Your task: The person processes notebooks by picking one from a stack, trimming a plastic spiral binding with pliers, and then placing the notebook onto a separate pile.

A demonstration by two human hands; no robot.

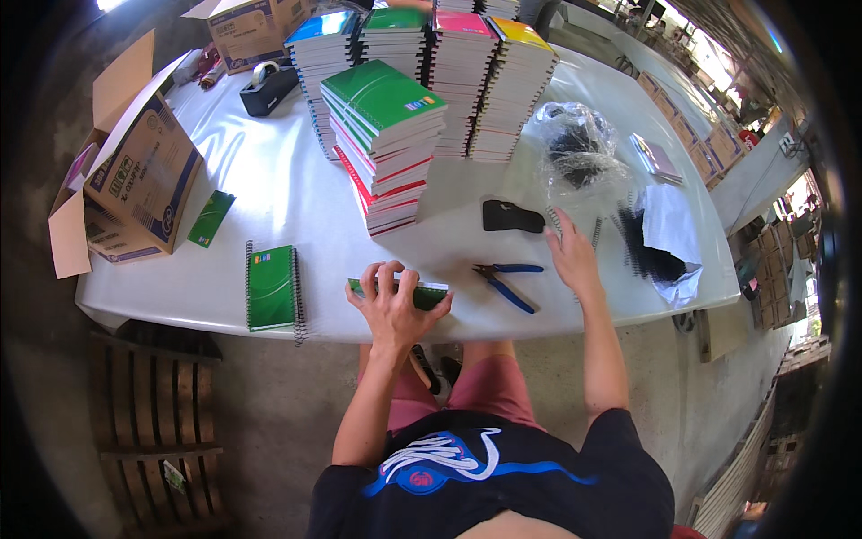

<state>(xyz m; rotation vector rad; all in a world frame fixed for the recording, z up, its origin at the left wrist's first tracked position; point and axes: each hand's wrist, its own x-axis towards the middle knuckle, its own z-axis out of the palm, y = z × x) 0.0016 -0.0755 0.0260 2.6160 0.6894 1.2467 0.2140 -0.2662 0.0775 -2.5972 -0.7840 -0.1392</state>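
My left hand lies on top of a green notebook at the near edge of the white table, fingers spread over its cover. My right hand reaches forward and touches a spiral wire binding lying on the table, fingers around its near end. Blue-handled pliers lie between the two hands. A black flat case rests just beyond them.
Tall stacks of spiral notebooks fill the table's middle and back. A bound green notebook lies at left, an open cardboard box at the left edge, a tape dispenser behind. Black spirals and a plastic bag sit right.
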